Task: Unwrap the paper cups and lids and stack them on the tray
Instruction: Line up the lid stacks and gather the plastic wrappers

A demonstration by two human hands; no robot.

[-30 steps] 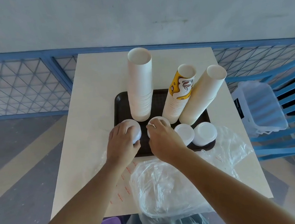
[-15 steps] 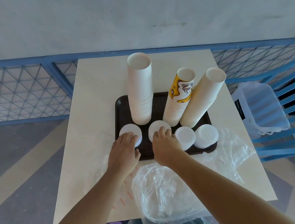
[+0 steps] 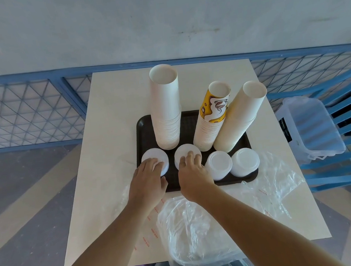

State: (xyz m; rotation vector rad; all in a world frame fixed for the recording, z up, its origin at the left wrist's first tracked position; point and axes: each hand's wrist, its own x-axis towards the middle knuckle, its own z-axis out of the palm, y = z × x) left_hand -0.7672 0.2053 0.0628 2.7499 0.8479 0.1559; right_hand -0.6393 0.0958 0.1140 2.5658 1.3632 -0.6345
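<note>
- While I watch through the head camera, the dark tray (image 3: 144,126) sits on the pale worktop (image 3: 109,119), and it carries all the cups and lids.
- At the back of the tray, the tall white cup stack (image 3: 167,111) stands upright with its mouth up.
- To its right, the printed cup stack (image 3: 212,118), with a yellow top cup, leans right.
- Just beside it, the cream cup stack (image 3: 240,117) also leans right.
- Along the tray's near edge, four short white lid stacks stand in a row: the first lid stack (image 3: 154,158), the second lid stack (image 3: 186,151), the third lid stack (image 3: 218,164) and the fourth lid stack (image 3: 244,161).
- My operator's left hand (image 3: 146,182) lies with its fingers spread and nearly straight across the near top of the first lid stack.
- In the same way, the right hand (image 3: 193,175) rests straight, slightly parted fingers on top of the second lid stack. Neither hand pinches anything.
- Nearer than the tray, crumpled clear wrap (image 3: 194,227) lies on the worktop's near edge. I cannot tell whether anything is inside it.
- More loose wrap (image 3: 275,177) lies at the tray's right near corner.
- Off the worktop to the right, a clear plastic bin (image 3: 311,127) rests on a blue chair (image 3: 347,108), whose slats show through the bin's walls.
</note>
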